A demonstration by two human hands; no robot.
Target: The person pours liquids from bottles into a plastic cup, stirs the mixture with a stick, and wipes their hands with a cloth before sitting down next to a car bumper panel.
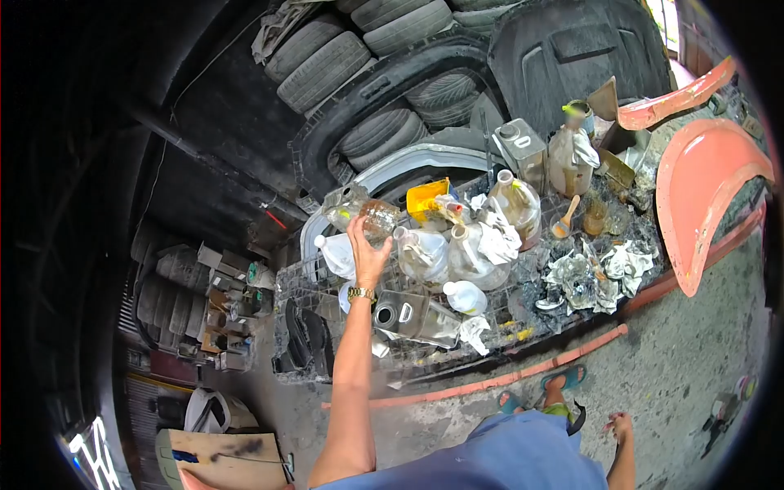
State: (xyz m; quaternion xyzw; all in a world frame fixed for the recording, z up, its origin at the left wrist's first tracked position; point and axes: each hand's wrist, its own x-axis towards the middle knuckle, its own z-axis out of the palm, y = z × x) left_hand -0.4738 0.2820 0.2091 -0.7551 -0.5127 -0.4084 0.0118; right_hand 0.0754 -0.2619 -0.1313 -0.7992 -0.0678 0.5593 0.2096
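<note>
My left hand point(370, 255), with a watch point(360, 293) on its wrist, reaches over the cluttered wire-mesh table. Its fingers and thumb are around the near end of a stained clear plastic container point(380, 216). A dull, crumpled-looking container point(345, 204) lies just beyond it. Near this hand stand a white bottle point(335, 255), a cloudy plastic jug point(421, 255) and a rectangular metal can point(418, 318). My right hand point(621, 426) hangs low beside my body, away from the table, its fingers loosely apart and holding nothing.
A yellow cut container point(429, 200), more jugs point(516, 206), a brush point(565, 219) and crumpled paper point(627, 265) crowd the table. Orange-pink panels point(702, 196) lie at right. Tires point(324, 72) are stacked behind. A long orange-pink strip point(490, 377) runs along the table's near side.
</note>
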